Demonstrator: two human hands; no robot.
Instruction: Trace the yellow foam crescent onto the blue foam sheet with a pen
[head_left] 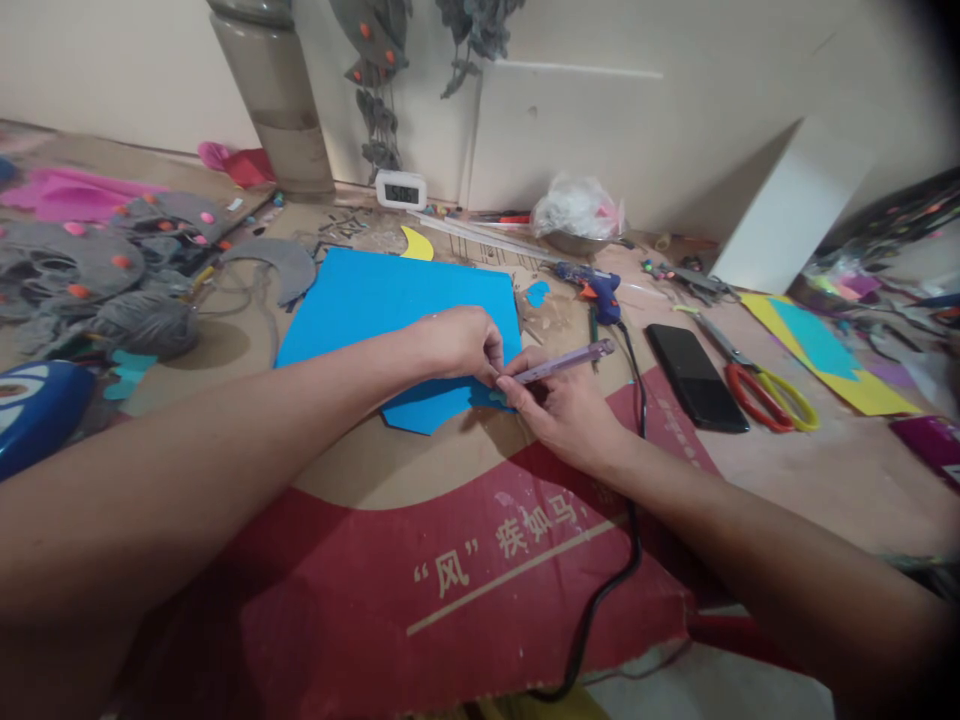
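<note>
A bright blue sheet (405, 300) with an uneven, cut lower edge lies on the cardboard. Over its right part is my left hand (461, 342), thumb and fingers pinched together close to my other fingertips; what they grip is too small to tell. My right hand (574, 410) is closed around a slim light-purple pen (566, 361), its upper end pointing up and right. The pen's lower end is hidden at the meeting fingertips. Beneath them, a small light-blue cut piece (498, 398) shows against the blue sheet's lower right edge.
A blue glue gun (600, 292) trails a black cable (634, 520) over the red-printed cardboard (337, 600). A black phone (694, 378) and scissors (757, 385) lie to the right. Grey yarn pieces (67, 260) lie left, a yellow crescent (417, 244) and white clock (401, 190) behind.
</note>
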